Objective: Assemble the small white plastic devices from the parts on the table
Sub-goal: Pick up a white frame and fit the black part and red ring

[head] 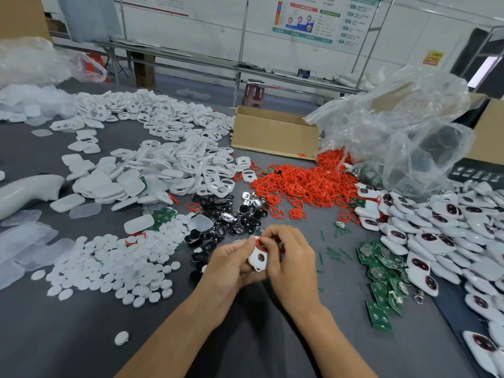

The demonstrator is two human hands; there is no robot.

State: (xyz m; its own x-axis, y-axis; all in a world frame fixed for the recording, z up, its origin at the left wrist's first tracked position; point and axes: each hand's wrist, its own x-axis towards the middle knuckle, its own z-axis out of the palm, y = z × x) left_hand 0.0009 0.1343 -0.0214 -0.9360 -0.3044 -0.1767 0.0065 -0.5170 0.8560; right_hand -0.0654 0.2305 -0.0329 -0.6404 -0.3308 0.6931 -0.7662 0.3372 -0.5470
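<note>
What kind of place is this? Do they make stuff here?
Most likely a factory's assembly table. Heaps of identical white shells, red rings and green circuit boards cover it, and the left hand and right hand are fitting a red ring onto one white shell.

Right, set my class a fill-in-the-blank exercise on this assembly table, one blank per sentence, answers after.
1. The left hand and right hand together hold a small white plastic shell with a ____ rubber ring at its top edge.
2. The square printed circuit boards right of the hands are ____.
3. The flat round white discs lie to the ____ of the hands.
4. Behind the heap of loose rubber rings stands an open brown box made of ____.
Answers: red; green; left; cardboard.
</note>
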